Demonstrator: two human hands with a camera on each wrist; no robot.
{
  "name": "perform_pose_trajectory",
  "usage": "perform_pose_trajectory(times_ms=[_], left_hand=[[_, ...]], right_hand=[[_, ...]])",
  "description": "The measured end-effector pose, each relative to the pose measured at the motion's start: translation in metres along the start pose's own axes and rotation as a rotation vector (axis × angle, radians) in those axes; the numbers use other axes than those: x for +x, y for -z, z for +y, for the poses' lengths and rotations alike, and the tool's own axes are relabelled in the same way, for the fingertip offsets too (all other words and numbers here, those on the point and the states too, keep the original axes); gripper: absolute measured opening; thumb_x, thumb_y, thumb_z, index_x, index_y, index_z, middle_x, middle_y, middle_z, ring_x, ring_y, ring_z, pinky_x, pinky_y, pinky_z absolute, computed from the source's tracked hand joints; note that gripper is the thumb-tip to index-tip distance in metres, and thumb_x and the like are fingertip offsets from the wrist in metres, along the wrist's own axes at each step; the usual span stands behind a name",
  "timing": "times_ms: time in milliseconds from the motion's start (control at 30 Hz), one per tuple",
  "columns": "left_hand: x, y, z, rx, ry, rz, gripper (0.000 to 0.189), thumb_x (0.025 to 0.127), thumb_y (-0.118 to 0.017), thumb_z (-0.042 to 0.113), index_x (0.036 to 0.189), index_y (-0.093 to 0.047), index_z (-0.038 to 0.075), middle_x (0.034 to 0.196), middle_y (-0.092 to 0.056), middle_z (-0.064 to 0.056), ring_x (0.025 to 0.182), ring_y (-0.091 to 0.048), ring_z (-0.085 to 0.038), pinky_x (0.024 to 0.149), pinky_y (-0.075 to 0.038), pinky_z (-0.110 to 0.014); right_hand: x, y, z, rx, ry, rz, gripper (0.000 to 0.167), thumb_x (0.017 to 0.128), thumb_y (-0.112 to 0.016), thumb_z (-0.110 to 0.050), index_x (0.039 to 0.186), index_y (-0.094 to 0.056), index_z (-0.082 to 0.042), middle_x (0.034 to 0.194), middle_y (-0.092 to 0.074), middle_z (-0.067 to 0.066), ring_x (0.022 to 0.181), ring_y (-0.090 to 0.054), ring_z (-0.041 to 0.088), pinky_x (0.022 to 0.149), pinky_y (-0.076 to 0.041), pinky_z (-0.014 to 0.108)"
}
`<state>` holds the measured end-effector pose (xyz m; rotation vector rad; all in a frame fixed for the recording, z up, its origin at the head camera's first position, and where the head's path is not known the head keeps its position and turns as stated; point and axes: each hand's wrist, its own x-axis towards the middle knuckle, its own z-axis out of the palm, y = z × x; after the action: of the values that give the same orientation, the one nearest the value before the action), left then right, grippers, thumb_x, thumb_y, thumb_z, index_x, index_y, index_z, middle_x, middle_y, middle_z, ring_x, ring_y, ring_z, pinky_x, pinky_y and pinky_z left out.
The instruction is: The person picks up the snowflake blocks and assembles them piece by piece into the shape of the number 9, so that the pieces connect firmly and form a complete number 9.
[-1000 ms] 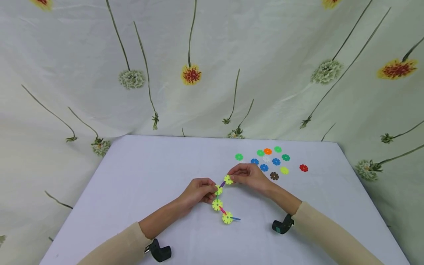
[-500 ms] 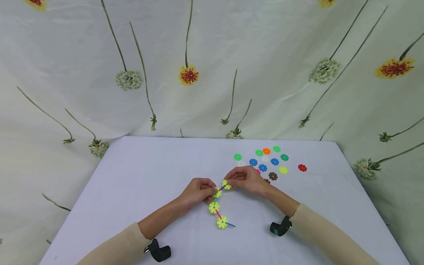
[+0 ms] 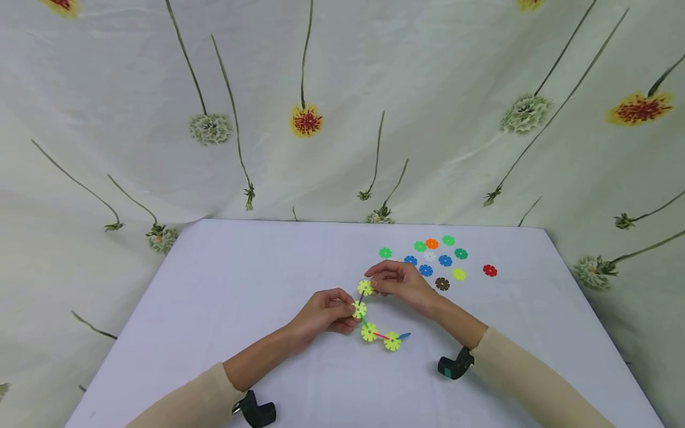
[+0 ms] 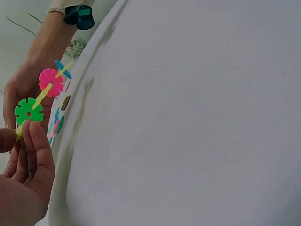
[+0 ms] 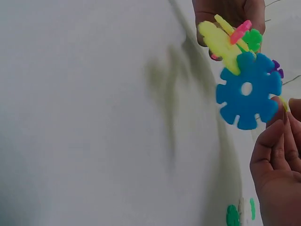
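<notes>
A chain of interlocking flower-shaped plastic discs hangs between both hands above the table. Four-part yellow repeats are linked by other colours: a yellow disc (image 3: pixel 369 332) in the head view, a green disc (image 4: pixel 29 112) and a pink disc (image 4: pixel 51 83) in the left wrist view. A blue disc (image 5: pixel 247 89) forms the free end, large in the right wrist view, with a purple disc (image 5: pixel 277 68) partly behind it. My left hand (image 3: pixel 323 314) pinches a yellow disc along the chain. Between thumb and fingers, my right hand (image 3: pixel 405 286) holds the yellow disc at the upper end.
Loose flower discs lie spread at the table's back right, among them an orange disc (image 3: pixel 431 244), a brown disc (image 3: pixel 442 284) and a red disc (image 3: pixel 490 270). The white table (image 3: pixel 241 267) meets a flower-printed cloth (image 3: pixel 342 77) behind it.
The chain's free end has swung to the right and up, after dipping slightly lower half a second ago. My right hand has risen a little. Both hands keep their hold.
</notes>
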<state>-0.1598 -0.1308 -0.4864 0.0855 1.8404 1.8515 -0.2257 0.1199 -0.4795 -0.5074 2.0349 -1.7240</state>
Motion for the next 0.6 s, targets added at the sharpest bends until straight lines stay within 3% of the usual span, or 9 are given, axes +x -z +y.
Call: perform_pose_trajectory(times_ms=[300, 600], left_hand=[[0.0015, -0.0024, -0.0028, -0.043, 0.018, -0.003, 0.016, 0.101, -0.066, 0.011, 0.113, -0.061, 0.002, 0.089, -0.078, 0.001, 0.083, -0.074, -0.010, 0.081, -0.065, -0.026], [0.0054, -0.0054, 0.0036, 0.025, -0.009, 0.095, 0.020, 0.104, -0.066, 0.017, 0.115, -0.062, 0.002, 0.090, -0.071, 0.002, 0.082, -0.067, -0.011, 0.080, -0.063, -0.025]], right_hand=[[-0.0014, -0.0001, -0.0005, 0.034, -0.009, 0.003, 0.025, 0.101, -0.072, -0.012, 0.122, -0.071, 0.001, 0.099, -0.077, -0.002, 0.089, -0.075, 0.015, 0.085, -0.064, 0.030], [-0.0027, -0.0029, -0.0019, 0.026, -0.059, 0.030, 0.020, 0.100, -0.072, -0.013, 0.118, -0.073, -0.002, 0.096, -0.078, -0.002, 0.089, -0.075, 0.015, 0.086, -0.064, 0.031]])
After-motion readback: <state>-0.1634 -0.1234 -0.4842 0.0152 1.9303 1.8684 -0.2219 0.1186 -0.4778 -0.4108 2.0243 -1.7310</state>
